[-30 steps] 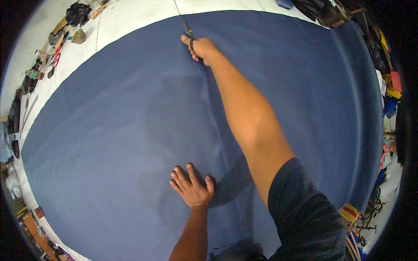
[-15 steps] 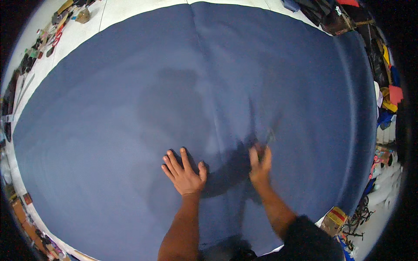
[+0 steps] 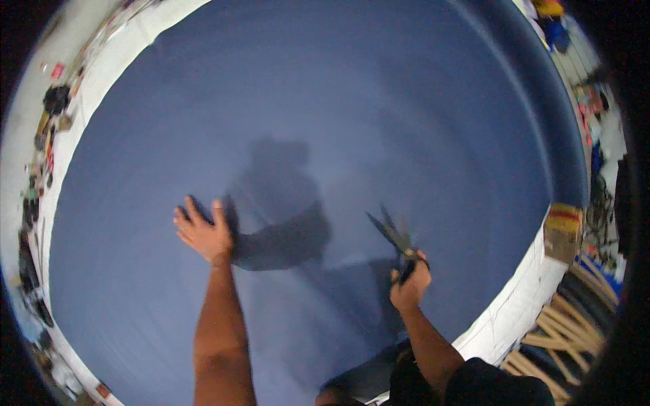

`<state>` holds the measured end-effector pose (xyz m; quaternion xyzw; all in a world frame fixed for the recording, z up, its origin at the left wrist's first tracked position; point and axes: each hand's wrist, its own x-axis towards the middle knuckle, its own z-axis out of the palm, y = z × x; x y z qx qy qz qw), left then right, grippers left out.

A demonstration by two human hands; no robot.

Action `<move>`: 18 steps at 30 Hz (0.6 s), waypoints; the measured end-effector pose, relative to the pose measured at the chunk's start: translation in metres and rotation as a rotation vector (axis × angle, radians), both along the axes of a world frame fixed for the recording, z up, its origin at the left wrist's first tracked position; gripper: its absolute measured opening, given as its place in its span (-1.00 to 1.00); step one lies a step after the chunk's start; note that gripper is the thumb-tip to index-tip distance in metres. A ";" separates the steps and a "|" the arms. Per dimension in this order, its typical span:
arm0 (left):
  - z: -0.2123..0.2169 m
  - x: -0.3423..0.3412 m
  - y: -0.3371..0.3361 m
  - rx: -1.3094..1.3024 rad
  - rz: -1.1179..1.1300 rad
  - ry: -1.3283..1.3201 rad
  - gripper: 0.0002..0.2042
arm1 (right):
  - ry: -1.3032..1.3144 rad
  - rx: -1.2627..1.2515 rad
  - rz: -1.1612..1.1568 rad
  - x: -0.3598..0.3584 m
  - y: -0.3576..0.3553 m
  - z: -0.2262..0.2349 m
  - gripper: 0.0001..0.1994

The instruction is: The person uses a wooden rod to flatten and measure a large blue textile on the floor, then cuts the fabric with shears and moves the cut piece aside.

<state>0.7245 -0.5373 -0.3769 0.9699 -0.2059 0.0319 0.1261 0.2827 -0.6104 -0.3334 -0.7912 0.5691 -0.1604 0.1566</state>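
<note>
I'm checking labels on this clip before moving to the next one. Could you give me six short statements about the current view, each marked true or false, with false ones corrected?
1. The left hand and right hand are both over the blue fabric. True.
2. The right hand holds the scissors. True.
3. The scissors are fully closed. False: they stand open.
4. The left hand is clenched into a fist. False: it is spread open.
5. Wooden strips show at the picture's lower right, below the cardboard box. True.
6. The cardboard box is at the picture's left. False: it is at the right.
</note>
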 end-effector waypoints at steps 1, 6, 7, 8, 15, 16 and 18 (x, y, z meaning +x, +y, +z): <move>0.000 0.009 0.004 -0.003 0.016 0.015 -0.29 | 0.006 0.012 -0.011 0.006 0.000 0.010 -0.41; 0.045 0.004 0.039 -0.371 -0.159 0.056 -0.36 | 0.028 0.020 0.035 -0.012 0.017 -0.015 -0.35; 0.063 -0.021 0.043 -0.508 -0.199 0.054 -0.37 | 0.079 0.034 0.011 -0.029 0.018 -0.015 -0.34; 0.091 -0.028 0.052 -0.634 -0.247 0.028 -0.38 | 0.079 0.033 -0.009 -0.035 0.019 -0.014 -0.34; 0.138 -0.318 0.310 0.248 -0.703 0.659 -0.39 | -0.273 0.164 0.114 -0.067 0.023 0.012 -0.34; 0.157 -0.361 0.347 0.253 -0.444 0.897 -0.38 | -0.290 0.217 0.139 -0.089 0.028 0.016 -0.40; 0.137 -0.425 0.501 -0.082 0.026 0.998 -0.43 | -0.322 0.245 0.186 -0.139 0.049 0.036 -0.51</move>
